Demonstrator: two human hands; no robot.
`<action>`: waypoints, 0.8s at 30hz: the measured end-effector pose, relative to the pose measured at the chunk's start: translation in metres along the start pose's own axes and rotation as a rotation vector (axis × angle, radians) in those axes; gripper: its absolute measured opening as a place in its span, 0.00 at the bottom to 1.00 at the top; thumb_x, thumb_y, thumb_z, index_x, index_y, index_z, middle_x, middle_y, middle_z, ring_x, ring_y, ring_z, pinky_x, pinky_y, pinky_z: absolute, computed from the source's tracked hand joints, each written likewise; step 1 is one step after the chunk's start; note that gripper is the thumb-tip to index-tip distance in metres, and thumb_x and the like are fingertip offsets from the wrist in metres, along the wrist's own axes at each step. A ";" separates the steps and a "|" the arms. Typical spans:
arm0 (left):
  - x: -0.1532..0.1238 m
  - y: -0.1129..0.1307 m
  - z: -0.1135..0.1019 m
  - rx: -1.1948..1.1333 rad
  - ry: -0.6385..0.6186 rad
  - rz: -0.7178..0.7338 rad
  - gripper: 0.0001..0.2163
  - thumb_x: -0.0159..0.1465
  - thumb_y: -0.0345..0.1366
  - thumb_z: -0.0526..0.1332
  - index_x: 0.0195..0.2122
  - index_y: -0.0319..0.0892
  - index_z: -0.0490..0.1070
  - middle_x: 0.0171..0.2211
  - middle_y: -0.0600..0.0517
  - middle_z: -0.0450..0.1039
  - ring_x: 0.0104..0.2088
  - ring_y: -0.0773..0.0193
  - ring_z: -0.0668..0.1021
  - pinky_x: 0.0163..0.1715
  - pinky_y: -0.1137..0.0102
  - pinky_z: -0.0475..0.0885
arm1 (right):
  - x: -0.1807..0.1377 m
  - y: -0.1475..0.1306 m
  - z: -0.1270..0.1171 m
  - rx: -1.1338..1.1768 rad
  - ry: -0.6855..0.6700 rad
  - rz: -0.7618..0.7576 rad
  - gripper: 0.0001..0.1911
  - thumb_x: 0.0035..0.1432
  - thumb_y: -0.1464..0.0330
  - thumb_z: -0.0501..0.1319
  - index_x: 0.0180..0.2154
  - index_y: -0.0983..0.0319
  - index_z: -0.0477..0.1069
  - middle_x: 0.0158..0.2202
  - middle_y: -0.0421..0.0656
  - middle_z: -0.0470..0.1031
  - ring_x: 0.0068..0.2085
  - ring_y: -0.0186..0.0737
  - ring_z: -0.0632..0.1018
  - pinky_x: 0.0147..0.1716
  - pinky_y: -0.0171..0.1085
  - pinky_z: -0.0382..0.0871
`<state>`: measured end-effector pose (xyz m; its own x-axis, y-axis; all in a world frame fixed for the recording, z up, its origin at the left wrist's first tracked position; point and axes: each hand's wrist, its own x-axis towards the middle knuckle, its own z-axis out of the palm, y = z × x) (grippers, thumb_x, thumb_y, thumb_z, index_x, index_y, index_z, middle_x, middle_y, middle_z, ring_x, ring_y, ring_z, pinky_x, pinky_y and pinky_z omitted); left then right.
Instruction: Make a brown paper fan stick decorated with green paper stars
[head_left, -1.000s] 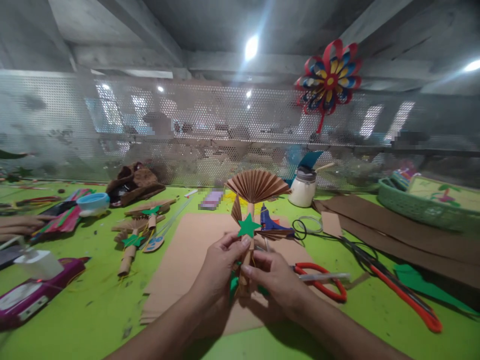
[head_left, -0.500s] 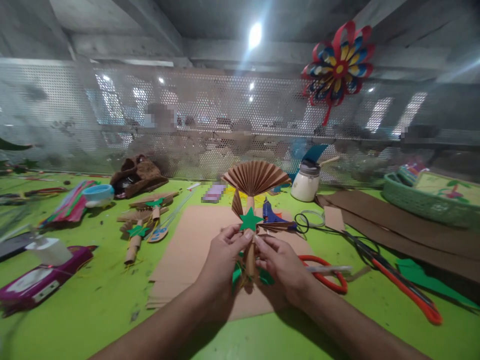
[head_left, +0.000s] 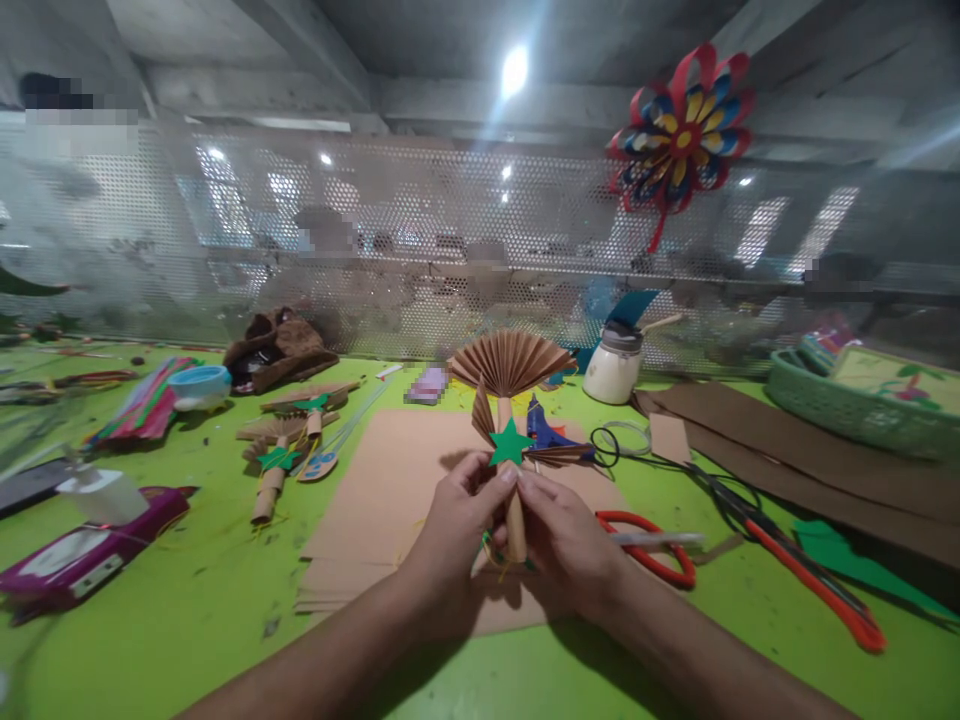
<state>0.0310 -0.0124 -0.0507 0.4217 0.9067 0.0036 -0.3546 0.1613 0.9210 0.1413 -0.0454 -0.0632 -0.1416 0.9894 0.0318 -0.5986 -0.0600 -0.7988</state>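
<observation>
Both hands hold a brown paper figure (head_left: 516,525) with a rolled tube body, upright over a stack of brown paper (head_left: 375,490). A pleated paper fan (head_left: 511,362) tops it, and smaller folded pieces stick out at its sides. On its front is a green paper star (head_left: 511,442). My left hand (head_left: 461,525) pinches the figure from the left, thumb just under the star. My right hand (head_left: 566,530) closes on it from the right, with the thumbs nearly touching. A blue glue gun (head_left: 546,430) lies behind the figure, partly hidden.
Red-handled scissors (head_left: 649,550) lie right of my hand; another red-handled tool (head_left: 817,580) sits beyond. At left are similar paper figures (head_left: 276,470) and a purple power strip (head_left: 97,555). A white jar (head_left: 613,365) and a green basket (head_left: 862,405) stand at the back.
The figure has tilted slightly, with the star shifted a little to the right; more of the lower tube shows. Green pieces beneath it are now mostly hidden. Both hands keep their hold.
</observation>
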 end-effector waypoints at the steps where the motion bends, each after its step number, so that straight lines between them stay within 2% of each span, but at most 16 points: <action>1: -0.002 0.002 0.001 -0.012 -0.011 -0.020 0.11 0.54 0.41 0.66 0.32 0.41 0.69 0.21 0.58 0.64 0.16 0.76 0.64 0.15 0.80 0.60 | -0.001 -0.001 0.001 0.017 -0.004 0.008 0.13 0.57 0.60 0.62 0.37 0.64 0.71 0.27 0.40 0.73 0.24 0.31 0.74 0.24 0.29 0.67; 5: -0.008 0.010 0.002 -0.050 -0.094 -0.125 0.11 0.58 0.43 0.62 0.31 0.39 0.69 0.21 0.56 0.64 0.19 0.73 0.68 0.19 0.79 0.63 | -0.005 -0.007 0.003 0.083 -0.015 -0.003 0.11 0.58 0.64 0.62 0.37 0.66 0.72 0.28 0.42 0.73 0.25 0.30 0.73 0.27 0.29 0.68; 9: -0.008 0.013 0.003 -0.058 -0.176 -0.097 0.10 0.58 0.41 0.62 0.31 0.38 0.69 0.20 0.57 0.63 0.19 0.73 0.68 0.19 0.79 0.63 | -0.006 -0.010 0.002 0.123 -0.064 0.000 0.11 0.59 0.64 0.60 0.37 0.66 0.72 0.26 0.41 0.72 0.25 0.30 0.73 0.28 0.31 0.69; 12: -0.005 0.011 0.003 -0.042 -0.187 -0.085 0.10 0.59 0.40 0.62 0.33 0.37 0.70 0.20 0.56 0.63 0.18 0.74 0.67 0.19 0.78 0.64 | -0.004 -0.010 -0.001 0.098 -0.081 0.014 0.12 0.59 0.63 0.61 0.37 0.66 0.72 0.27 0.42 0.73 0.25 0.30 0.74 0.27 0.30 0.69; 15: -0.002 0.009 0.000 -0.025 -0.193 -0.078 0.10 0.61 0.40 0.61 0.35 0.37 0.70 0.21 0.56 0.64 0.18 0.74 0.68 0.20 0.78 0.65 | -0.002 -0.010 -0.004 0.028 -0.084 0.008 0.13 0.58 0.61 0.61 0.35 0.66 0.73 0.26 0.42 0.74 0.24 0.30 0.74 0.26 0.29 0.68; 20: 0.001 0.007 -0.005 -0.006 -0.245 -0.052 0.10 0.61 0.41 0.60 0.37 0.39 0.68 0.22 0.55 0.67 0.15 0.75 0.67 0.16 0.78 0.64 | 0.001 -0.006 -0.006 -0.111 -0.113 -0.032 0.22 0.60 0.54 0.56 0.34 0.68 0.73 0.20 0.42 0.73 0.21 0.33 0.73 0.24 0.32 0.67; 22: 0.002 0.008 -0.004 -0.024 -0.224 -0.066 0.10 0.61 0.41 0.60 0.37 0.40 0.67 0.21 0.55 0.68 0.13 0.74 0.66 0.13 0.78 0.63 | 0.003 -0.005 -0.008 -0.193 -0.083 -0.008 0.25 0.59 0.51 0.54 0.32 0.68 0.73 0.19 0.42 0.72 0.20 0.34 0.72 0.24 0.34 0.68; 24: 0.004 0.010 -0.003 -0.049 -0.161 -0.068 0.11 0.60 0.42 0.62 0.38 0.40 0.66 0.24 0.54 0.70 0.16 0.71 0.70 0.15 0.77 0.66 | 0.005 -0.007 -0.010 -0.376 -0.021 0.001 0.29 0.58 0.48 0.52 0.28 0.68 0.73 0.18 0.42 0.70 0.19 0.34 0.71 0.24 0.35 0.68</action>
<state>0.0264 -0.0061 -0.0430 0.5727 0.8197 0.0078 -0.3596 0.2426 0.9010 0.1525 -0.0390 -0.0639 -0.1603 0.9863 0.0396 -0.2678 -0.0048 -0.9635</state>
